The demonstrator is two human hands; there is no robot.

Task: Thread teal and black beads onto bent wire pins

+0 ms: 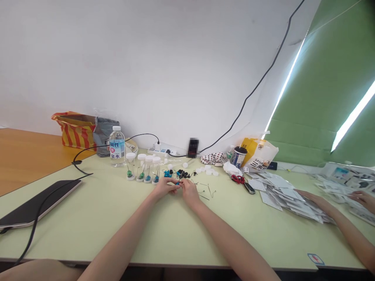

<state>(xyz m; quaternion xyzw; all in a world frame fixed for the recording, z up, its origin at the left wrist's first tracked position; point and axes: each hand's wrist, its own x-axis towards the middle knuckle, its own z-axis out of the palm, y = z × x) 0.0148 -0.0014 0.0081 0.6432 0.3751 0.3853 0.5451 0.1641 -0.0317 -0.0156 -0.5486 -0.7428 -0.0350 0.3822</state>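
My left hand (pixel 165 188) and my right hand (pixel 190 192) meet over the table, fingertips pinched around a small shiny blue bead-like piece (pixel 177 183). Its finer detail is too small to make out. Just behind my fingers lie loose blue pieces (pixel 167 174) and a cluster of small black pieces (pixel 184 174). Thin bent metal wires (pixel 209 190) are scattered to the right of my right hand. Left of my hands, several clear tubes with white caps, such as the nearest one (pixel 156 171), stand upright with green or blue pieces and wires inside.
White round caps (pixel 208 169) lie behind, right. A water bottle (pixel 117 150) and tablet-like dark device (pixel 41 201) are left. Red-handled scissors (pixel 238 179), a black key-fob-like item (pixel 249 188) and a pile of white cards (pixel 284 195) sit right, beneath another person's hand (pixel 318 201).
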